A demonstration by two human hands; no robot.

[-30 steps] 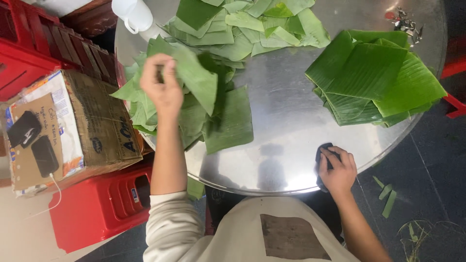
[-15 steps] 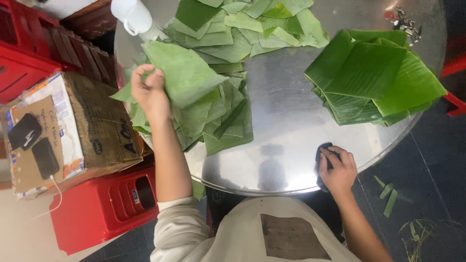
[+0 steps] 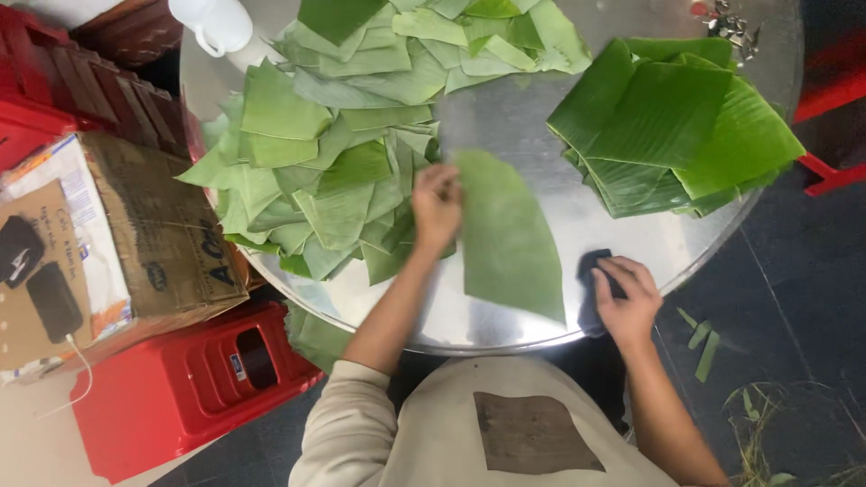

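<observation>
A single green banana leaf piece (image 3: 510, 236) lies flat on the round metal table (image 3: 505, 117), in front of me. My left hand (image 3: 437, 207) presses on its left edge, fingers closed on the leaf. My right hand (image 3: 627, 293) rests near the table's front right edge, gripping a dark cloth (image 3: 593, 275). A loose heap of cut leaf pieces (image 3: 316, 171) covers the table's left and far side. A neat stack of darker green leaves (image 3: 677, 126) sits at the right.
A white jug (image 3: 212, 20) stands at the table's far left. Left of the table are a cardboard box (image 3: 144, 234) with dark devices on it, a red plastic stool (image 3: 189, 388) and red crates (image 3: 45, 81). Leaf scraps (image 3: 699, 334) lie on the dark floor at right.
My left hand has carried one leaf from the heap at the left to the bare middle of the table and laid it flat. My right hand stayed on the cloth.
</observation>
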